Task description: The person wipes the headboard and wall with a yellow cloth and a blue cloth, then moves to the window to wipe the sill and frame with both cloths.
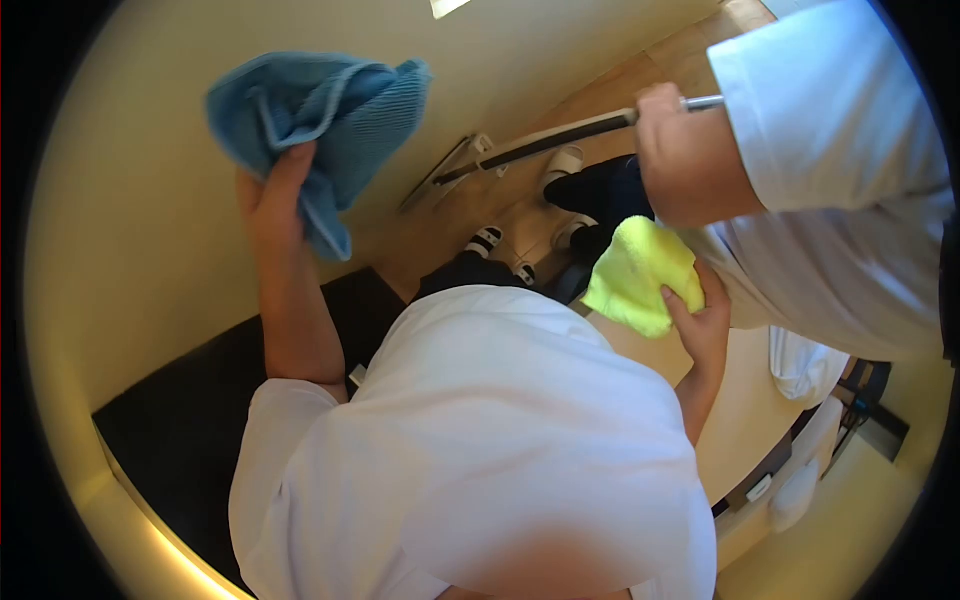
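My left hand (275,200) is raised at the upper left, its fingers closed on a crumpled blue cloth (370,130). The cloth bunches above the hand, and one corner hangs below the thumb. On the right, at about waist height, my right hand (703,318) grips a bright yellow cloth (640,275), thumb on top. That yellow cloth overlaps the clothing of a person beside me in this view.
To my right, a person in a white shirt (835,110) holds a long pole (565,137) with a flat head near the floor. A pale wall (150,220) rises at left above a black surface (190,430). A light tabletop (745,425) lies at right.
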Demonstrator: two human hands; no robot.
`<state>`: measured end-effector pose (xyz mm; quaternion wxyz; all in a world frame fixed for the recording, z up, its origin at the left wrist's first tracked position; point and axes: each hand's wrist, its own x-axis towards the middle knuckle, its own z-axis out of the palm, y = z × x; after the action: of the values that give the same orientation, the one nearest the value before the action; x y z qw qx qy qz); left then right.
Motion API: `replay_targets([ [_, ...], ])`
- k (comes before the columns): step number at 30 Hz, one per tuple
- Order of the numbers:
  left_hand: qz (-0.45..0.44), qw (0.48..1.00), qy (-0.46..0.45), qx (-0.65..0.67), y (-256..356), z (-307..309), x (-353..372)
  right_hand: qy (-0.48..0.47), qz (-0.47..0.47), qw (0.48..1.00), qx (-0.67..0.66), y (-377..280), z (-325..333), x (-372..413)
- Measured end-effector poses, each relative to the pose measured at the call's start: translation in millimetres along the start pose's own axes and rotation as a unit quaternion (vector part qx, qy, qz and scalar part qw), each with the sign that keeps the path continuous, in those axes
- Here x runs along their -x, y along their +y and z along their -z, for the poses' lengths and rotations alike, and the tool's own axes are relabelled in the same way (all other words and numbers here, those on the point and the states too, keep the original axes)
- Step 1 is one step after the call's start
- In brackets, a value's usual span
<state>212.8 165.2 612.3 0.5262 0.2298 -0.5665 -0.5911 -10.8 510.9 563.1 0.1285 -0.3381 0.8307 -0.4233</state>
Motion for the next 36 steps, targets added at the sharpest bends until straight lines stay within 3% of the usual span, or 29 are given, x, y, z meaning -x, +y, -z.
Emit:
replay_targets([
  [3, -0.041, 0.997, 0.023, 0.056, 8, 18, 27, -0.042, 0.001, 0.998, -0.049, 6, 4, -1],
  [4, -0.051, 0.997, 0.048, -0.022, 12, 25, 34, -0.065, -0.004, 0.995, -0.072, 10, 6, -2],
  [7, -0.031, 0.990, 0.138, -0.012, 28, 17, 58, -0.063, 0.063, 0.995, -0.040, 21, 5, -9],
  [11, -0.050, 0.977, 0.208, -0.024, 44, 44, 99, -0.206, 0.045, 0.977, 0.030, 17, 14, -22],
  [14, -0.075, 0.946, 0.307, -0.067, 56, 39, 130, -0.375, 0.093, 0.922, 0.030, 35, 29, -32],
  [17, -0.073, 0.926, 0.351, -0.117, 60, 34, 165, -0.470, 0.097, 0.877, 0.004, 45, 32, -39],
  [22, -0.103, 0.882, 0.401, -0.224, 93, 34, 198, -0.482, 0.134, 0.866, 0.019, 41, 27, -43],
  [25, -0.118, 0.874, 0.417, -0.220, 111, 31, 206, -0.474, 0.145, 0.868, 0.020, 44, 23, -42],
  [33, -0.128, 0.916, 0.350, -0.150, 125, 64, 200, -0.460, 0.159, 0.870, 0.074, 44, 22, -36],
  [36, -0.152, 0.893, 0.376, -0.196, 125, 46, 190, -0.450, 0.161, 0.877, 0.053, 42, 26, -36],
])
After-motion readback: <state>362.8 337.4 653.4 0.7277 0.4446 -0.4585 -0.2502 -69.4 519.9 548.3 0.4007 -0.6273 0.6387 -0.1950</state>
